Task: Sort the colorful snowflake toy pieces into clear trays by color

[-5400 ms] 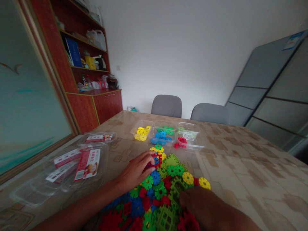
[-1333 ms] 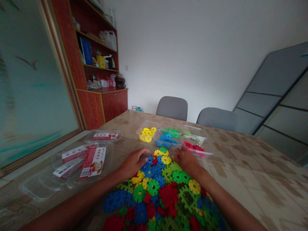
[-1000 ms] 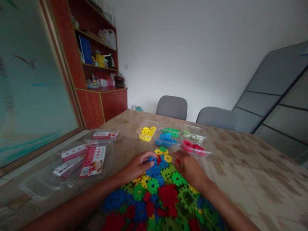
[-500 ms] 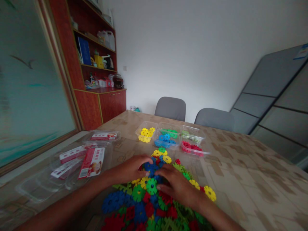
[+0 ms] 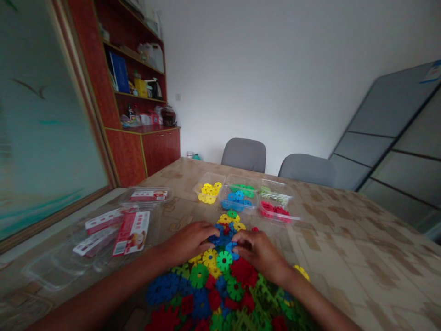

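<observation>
Right hand — at notched blue disc

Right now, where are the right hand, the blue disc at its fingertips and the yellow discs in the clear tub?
Right hand (image 5: 259,253): head view, middle of its back.
Blue disc (image 5: 230,249): head view, its uncovered left part.
Yellow discs (image 5: 208,189): head view, middle of the group.

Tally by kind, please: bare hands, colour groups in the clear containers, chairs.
Hands: 2 (left hand, right hand)
Colour groups: 5 (yellow pieces, green pieces, blue pieces, light green pieces, red pieces)
Gray chairs: 2
Total: 9
</observation>
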The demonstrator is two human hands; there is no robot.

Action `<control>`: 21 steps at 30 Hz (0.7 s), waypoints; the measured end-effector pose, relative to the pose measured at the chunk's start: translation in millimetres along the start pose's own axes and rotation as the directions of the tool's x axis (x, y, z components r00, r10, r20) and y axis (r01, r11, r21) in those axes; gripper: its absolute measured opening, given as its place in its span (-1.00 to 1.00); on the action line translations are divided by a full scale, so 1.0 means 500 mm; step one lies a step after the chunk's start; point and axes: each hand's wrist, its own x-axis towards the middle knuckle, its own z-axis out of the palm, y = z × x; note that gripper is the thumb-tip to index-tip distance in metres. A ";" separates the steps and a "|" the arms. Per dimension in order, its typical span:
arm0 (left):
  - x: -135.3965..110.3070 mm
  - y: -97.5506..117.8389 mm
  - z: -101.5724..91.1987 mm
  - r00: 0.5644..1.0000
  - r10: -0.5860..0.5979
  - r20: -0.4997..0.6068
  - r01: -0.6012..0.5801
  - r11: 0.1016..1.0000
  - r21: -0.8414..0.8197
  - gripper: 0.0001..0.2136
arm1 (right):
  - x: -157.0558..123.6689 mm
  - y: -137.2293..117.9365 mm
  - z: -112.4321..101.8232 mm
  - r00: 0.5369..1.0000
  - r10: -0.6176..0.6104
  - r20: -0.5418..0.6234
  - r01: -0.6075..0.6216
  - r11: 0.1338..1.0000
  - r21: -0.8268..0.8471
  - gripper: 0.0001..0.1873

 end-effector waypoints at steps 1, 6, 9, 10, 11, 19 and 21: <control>0.001 0.002 -0.001 1.000 -0.001 -0.003 0.001 1.000 0.012 -0.81 | 0.000 0.001 -0.001 1.000 0.000 0.003 0.000 1.000 -0.004 -0.92; 0.004 0.008 -0.007 1.000 0.024 -0.019 -0.024 1.000 -0.006 -0.82 | 0.000 0.014 -0.012 1.000 -0.007 -0.014 0.007 0.999 -0.049 -0.85; 0.007 0.009 -0.009 1.000 0.000 -0.012 0.001 0.999 0.038 -0.78 | 0.000 0.020 -0.019 1.000 0.002 -0.023 -0.004 0.997 -0.081 -0.85; 0.007 0.010 -0.009 1.000 -0.017 -0.006 0.017 0.998 0.062 -0.77 | -0.001 0.021 -0.020 1.000 0.005 -0.024 -0.008 0.996 -0.090 -0.85; 0.008 0.010 -0.008 0.999 -0.032 -0.003 0.032 0.996 0.079 -0.76 | -0.001 0.021 -0.020 1.000 0.008 -0.025 -0.011 0.995 -0.098 -0.85; 0.008 0.019 -0.012 0.997 -0.061 -0.051 0.062 0.998 0.018 -0.85 | -0.006 0.018 -0.006 1.000 0.006 0.028 -0.003 0.997 -0.080 -0.89; 0.009 0.023 -0.014 0.997 -0.064 -0.046 0.065 0.998 0.007 -0.85 | -0.008 0.020 -0.003 0.999 -0.003 0.053 0.006 0.999 -0.054 -0.88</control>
